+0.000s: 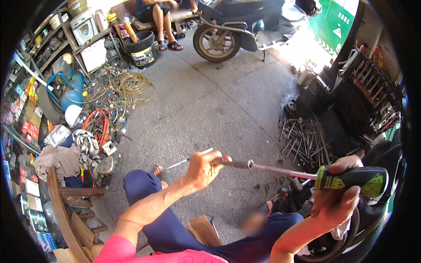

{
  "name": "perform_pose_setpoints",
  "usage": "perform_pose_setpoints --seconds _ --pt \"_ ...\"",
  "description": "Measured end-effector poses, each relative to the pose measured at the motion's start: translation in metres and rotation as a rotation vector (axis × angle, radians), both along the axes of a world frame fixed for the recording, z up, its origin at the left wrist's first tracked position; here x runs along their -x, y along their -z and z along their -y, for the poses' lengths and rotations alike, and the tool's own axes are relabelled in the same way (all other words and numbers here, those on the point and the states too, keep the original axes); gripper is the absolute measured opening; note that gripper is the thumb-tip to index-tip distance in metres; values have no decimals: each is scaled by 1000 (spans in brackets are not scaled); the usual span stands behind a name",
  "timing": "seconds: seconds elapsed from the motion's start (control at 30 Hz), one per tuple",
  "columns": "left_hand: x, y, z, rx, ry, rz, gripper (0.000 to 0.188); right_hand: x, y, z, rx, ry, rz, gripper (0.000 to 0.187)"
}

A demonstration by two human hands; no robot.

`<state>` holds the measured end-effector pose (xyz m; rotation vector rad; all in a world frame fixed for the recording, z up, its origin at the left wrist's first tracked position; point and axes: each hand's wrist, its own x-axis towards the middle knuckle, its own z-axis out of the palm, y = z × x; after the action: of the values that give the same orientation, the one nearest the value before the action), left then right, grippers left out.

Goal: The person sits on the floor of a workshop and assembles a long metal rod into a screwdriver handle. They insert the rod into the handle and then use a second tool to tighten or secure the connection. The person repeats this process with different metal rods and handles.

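Note:
My left hand is closed round the dark sleeved part of a long metal rod, held across in front of me. A silver length of metal sticks out to the left of that fist at another angle; whether it is the same piece I cannot tell. On the right, the rod meets a rounded black piece with yellow-green markings, its kind unclear. My right hand grips this piece, with fingers above and below it. Both hands are over my lap and the floor.
Loose metal rods lie heaped on the right, below a rack of wrenches. A scooter stands at the back, near a seated person and a black bucket. Hoses, a blue tank and a wooden chair line the left.

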<state>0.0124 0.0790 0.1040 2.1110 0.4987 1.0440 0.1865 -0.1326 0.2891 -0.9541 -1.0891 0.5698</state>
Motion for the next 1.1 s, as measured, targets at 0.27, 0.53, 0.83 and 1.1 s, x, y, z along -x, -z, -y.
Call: perform_pose_setpoints --seconds 0.27,0.53,0.83,1.1 --pt "6 0 10 59 242 -225 20 13 -11 -26 234 432 -114 50" --pt "7 8 21 144 430 -232 52 14 -11 -31 307 433 -161 36" --pt "3 18 34 341 482 -143 57 20 -7 -41 335 383 -127 31" --pt "1 14 33 448 493 -147 60 14 4 -47 247 537 -39 34"
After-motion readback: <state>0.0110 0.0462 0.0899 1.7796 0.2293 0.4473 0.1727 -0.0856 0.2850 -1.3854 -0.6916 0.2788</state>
